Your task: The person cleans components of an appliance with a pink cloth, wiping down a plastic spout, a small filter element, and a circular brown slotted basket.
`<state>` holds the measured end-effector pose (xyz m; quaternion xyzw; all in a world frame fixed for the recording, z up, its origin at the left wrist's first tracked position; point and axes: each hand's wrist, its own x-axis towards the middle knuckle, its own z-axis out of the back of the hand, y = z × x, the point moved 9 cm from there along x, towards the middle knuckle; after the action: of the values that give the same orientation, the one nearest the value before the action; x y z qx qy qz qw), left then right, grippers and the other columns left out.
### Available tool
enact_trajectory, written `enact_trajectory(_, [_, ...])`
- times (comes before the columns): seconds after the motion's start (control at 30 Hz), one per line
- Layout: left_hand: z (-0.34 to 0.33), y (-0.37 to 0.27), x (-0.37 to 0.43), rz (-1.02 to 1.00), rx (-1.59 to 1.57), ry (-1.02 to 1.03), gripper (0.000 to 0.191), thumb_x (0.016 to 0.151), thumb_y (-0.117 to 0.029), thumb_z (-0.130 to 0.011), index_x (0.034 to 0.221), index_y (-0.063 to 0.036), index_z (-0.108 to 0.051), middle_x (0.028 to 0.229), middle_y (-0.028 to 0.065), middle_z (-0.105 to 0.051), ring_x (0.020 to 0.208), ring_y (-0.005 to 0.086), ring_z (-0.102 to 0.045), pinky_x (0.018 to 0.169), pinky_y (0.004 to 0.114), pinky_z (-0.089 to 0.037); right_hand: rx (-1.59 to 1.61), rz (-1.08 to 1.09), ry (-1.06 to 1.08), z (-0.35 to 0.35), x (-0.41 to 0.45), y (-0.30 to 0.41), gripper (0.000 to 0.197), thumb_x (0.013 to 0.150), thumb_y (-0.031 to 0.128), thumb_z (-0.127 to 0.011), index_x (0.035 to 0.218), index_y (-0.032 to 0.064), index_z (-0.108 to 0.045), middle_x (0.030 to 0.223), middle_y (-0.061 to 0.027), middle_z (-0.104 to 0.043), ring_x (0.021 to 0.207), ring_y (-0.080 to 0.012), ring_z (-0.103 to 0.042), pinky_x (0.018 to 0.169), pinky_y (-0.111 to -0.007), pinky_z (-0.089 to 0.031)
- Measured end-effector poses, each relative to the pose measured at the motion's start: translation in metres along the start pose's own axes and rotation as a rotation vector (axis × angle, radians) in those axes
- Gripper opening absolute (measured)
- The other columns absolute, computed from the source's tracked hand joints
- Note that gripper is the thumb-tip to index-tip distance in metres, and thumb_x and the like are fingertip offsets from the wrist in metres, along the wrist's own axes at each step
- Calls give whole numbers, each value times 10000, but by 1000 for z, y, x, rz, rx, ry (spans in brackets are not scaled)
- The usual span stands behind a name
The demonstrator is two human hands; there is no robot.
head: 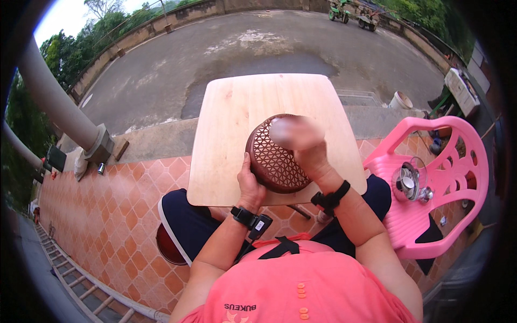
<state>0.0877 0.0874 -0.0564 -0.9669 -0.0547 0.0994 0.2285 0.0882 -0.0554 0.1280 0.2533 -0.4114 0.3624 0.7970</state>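
Observation:
A round, dark brown tray (pixel 278 165) with a pierced triangular lattice top is over the near half of a pale wooden table (pixel 226 105). It looks slightly tilted, but whether it touches the tabletop I cannot tell. My left hand (pixel 251 183) grips its lower left rim, thumb pointing up along the side. Over the upper right part of the lattice lies my right hand (pixel 313 157). A blurred patch covers its fingers, so anything held there is hidden.
To my right, a pink plastic chair (pixel 408 230) carries a clear bowl (pixel 402 187) with small cups and other tableware. A white bucket (pixel 401 101) stands beyond it. At left are a round pillar (pixel 60 93) and a ladder (pixel 87 288) lying along the tiled floor (pixel 109 210).

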Motion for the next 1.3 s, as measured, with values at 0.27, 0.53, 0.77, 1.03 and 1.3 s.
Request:
enact_trajectory(0.27, [14, 2, 2, -15, 31, -26, 397, 1015, -326, -524, 1213, 9, -605, 1172, 98, -652, 1044, 196, -620, 943, 327, -504, 46, 4, 116, -18, 5, 62, 221, 792, 109, -641, 998, 124, -718, 1041, -78, -686, 946, -285, -659, 761, -370, -543])
enact_trajectory(0.53, [-2, 0, -5, 32, -55, -13, 365, 1010, -315, -528, 1184, -11, -629, 1114, 81, -687, 989, 203, -647, 922, 336, -512, -153, -140, 249, -25, -1, -19, 341, 783, 26, -593, 1092, 124, -699, 1086, -97, -690, 969, -308, -643, 793, -425, -532])
enact_trajectory(0.77, [1, -5, -1, 9, -21, 7, 345, 1014, -298, -536, 1145, 4, -639, 1093, 102, -689, 943, 191, -651, 870, 322, -524, -348, -553, 336, -1, -18, -73, 165, 860, 98, -630, 1004, 69, -706, 977, -109, -682, 908, -311, -634, 796, -383, -516])
enact_trajectory(1.03, [-67, -61, -43, -315, 324, 133, 281, 1006, -249, -583, 976, 16, -670, 887, 13, -666, 767, 77, -572, 710, 216, -474, 46, 147, 28, 51, 46, 67, 120, 804, 105, -702, 923, 107, -721, 1026, -32, -705, 1014, -251, -618, 874, -390, -447])
enact_trajectory(1.3, [-77, -75, -55, -380, 479, 237, 299, 988, -248, -624, 768, -45, -614, 755, -71, -558, 686, 25, -430, 601, 199, -356, 304, -280, 95, 44, 34, -38, 155, 946, 59, -580, 1052, 59, -693, 924, -17, -648, 805, -143, -606, 705, -262, -485])
